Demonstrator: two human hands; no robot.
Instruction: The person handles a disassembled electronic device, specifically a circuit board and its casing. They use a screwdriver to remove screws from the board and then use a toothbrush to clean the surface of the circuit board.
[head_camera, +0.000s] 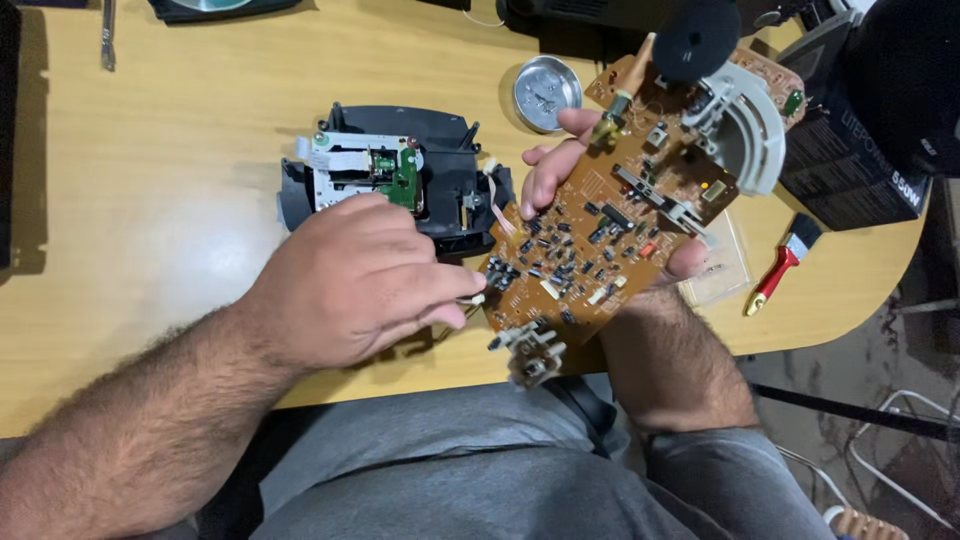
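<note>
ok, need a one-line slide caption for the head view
Right hand holds a brown circuit board while the left hand pinches a small connector at its edge, over a wooden table.

Right hand (600, 200): your palm sits behind the circuit board (610, 235); you see only fingertips at its upper edge and a thumb tip at its right edge.
Left hand (350, 280): your fingertips pinch something small and pale at the board's lower left edge; it is too small to tell what.
Black casing (440, 160): your left hand covers its lower front, and the board hides its right end.
Black box (850, 160): the right edge of the view and a dark blurred shape cut it off.
Clear plastic bag (725, 265): the board overlaps most of it.
Round metal dish (547, 93): its contents are too small to tell.
</note>
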